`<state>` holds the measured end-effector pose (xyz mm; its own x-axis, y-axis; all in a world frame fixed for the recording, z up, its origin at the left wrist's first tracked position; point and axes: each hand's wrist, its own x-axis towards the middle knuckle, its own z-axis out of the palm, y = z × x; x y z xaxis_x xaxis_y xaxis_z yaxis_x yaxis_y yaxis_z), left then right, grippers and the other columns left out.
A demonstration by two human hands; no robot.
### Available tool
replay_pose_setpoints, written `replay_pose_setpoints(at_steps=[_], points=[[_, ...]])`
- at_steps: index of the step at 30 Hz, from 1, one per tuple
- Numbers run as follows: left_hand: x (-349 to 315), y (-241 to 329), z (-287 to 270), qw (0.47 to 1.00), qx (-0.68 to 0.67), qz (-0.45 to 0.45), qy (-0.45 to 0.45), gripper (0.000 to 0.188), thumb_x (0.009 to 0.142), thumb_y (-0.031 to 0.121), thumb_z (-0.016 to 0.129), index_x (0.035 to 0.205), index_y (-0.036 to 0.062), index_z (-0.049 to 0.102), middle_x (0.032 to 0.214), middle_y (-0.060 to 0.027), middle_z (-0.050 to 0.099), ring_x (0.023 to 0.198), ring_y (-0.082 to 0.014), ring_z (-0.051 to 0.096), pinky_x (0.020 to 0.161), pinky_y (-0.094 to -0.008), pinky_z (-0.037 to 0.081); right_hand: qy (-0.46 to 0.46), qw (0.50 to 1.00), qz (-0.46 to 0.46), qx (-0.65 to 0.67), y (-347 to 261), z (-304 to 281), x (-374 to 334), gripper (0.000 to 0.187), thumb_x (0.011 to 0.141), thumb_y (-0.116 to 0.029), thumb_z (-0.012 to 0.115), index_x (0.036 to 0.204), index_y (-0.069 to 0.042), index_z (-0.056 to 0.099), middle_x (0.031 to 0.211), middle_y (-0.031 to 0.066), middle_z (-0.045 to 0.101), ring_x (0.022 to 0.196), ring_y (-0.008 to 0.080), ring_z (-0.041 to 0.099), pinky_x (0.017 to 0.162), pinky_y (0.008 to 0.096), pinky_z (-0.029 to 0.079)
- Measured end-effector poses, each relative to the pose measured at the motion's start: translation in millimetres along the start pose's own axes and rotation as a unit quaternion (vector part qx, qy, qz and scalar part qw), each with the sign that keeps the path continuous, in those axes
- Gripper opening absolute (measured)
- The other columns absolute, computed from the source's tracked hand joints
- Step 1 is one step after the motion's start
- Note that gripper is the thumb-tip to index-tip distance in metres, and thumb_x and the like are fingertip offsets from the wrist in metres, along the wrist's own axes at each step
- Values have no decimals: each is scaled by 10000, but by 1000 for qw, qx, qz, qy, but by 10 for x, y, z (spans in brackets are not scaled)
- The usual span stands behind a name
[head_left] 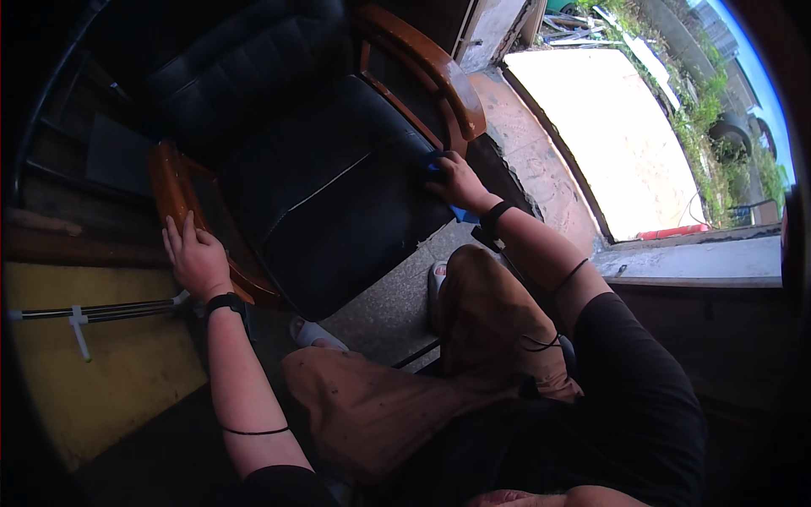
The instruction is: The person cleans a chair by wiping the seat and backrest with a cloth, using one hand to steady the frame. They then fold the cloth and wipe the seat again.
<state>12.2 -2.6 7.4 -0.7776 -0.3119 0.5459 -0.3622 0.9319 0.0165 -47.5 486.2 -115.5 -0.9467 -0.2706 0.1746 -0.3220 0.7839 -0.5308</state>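
Observation:
In front of me stands an office chair (338, 228) with a black leather-like seat and backrest. A pale line runs across the seat. My left hand (201, 258) lies flat on the front of the brown wooden left armrest (173, 186), its fingers stretched out. At the right edge of the seat, below the right armrest (456, 91), my right hand (463, 186) is closed on a blue cloth (463, 215). The cloth touches the seat's side, and part of it is hidden under the fingers.
A yellow board (110, 363) is at the lower left, with thin rods and a white connector (78, 317) over it. To the right, a bright doorway leads outside past a white sill (693, 270) with a red object (672, 231). My knees are close to the chair.

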Motion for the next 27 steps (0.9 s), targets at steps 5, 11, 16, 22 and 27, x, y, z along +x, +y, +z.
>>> replay_pose_setpoints(at_steps=[5,11,16,22,27], points=[[2,-5,-67,1000,2,-1,-10,307,977,170,555,1238,223,708,1495,-47,521,1409,-268,451,1090,-422,469,-50,995,-26,-88,161,156,-177,407,794,-171,725,1184,-77,658,1229,192,593,1157,376,598,976,435,514],[-49,-15,-7,1000,-9,-10,-10,304,980,177,562,1243,228,706,1506,-43,509,1419,-260,440,1107,-444,451,-289,953,88,-6,357,-41,-31,208,829,-147,607,985,-74,723,1042,190,649,972,382,652,893,430,542],[8,-8,-50,999,-15,-18,-24,308,986,177,553,1252,229,701,1511,-44,504,1425,-268,431,1107,-454,451,-72,992,76,-74,255,138,-120,279,843,-200,653,1086,-72,701,1185,210,597,1092,394,597,959,440,510],[-18,68,-75,999,-10,-24,-36,312,989,179,559,1266,235,690,1520,-38,494,1422,-259,434,1100,-445,459,-356,933,-13,-47,337,-125,-222,287,852,-210,631,1093,-61,673,1015,188,668,956,368,646,930,439,516],[-63,-31,-103,999,8,-22,-41,310,992,176,554,1266,226,690,1522,-42,491,1427,-260,428,1098,-452,461,-81,997,2,-4,153,-16,-40,220,800,-121,666,1006,-46,681,1146,205,601,1087,412,593,950,462,511]])
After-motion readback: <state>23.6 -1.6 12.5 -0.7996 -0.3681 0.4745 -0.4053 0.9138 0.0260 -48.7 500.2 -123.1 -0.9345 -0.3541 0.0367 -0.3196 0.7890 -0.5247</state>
